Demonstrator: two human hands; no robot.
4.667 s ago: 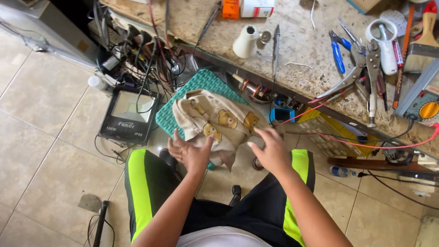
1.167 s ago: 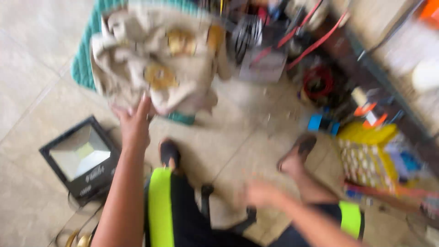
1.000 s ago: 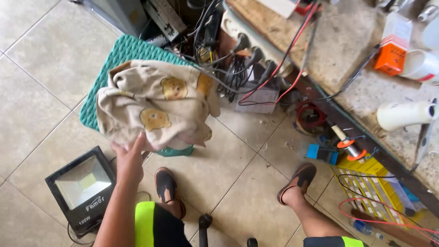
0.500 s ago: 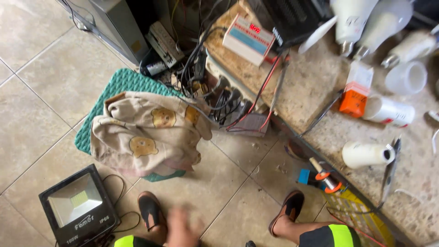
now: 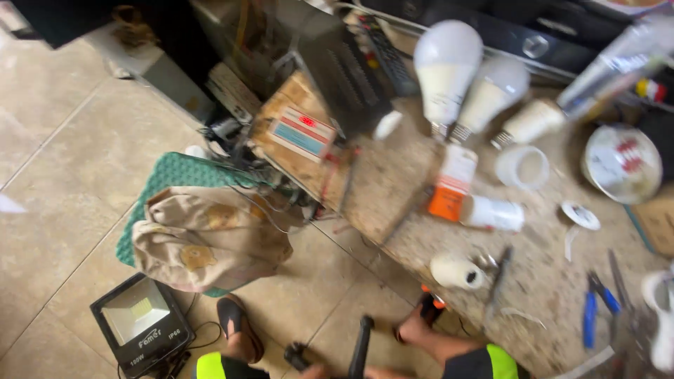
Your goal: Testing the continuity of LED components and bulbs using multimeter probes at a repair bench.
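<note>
An orange-and-white box lies flat beside 2 white bulbs.

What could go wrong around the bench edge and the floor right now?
The large white bulbs lie loose on the speckled stone bench; a knock could probably roll them off. The tangle of dark wires beside the beige cloth and the black floodlight's cable by the sandalled foot could catch a step.
</note>
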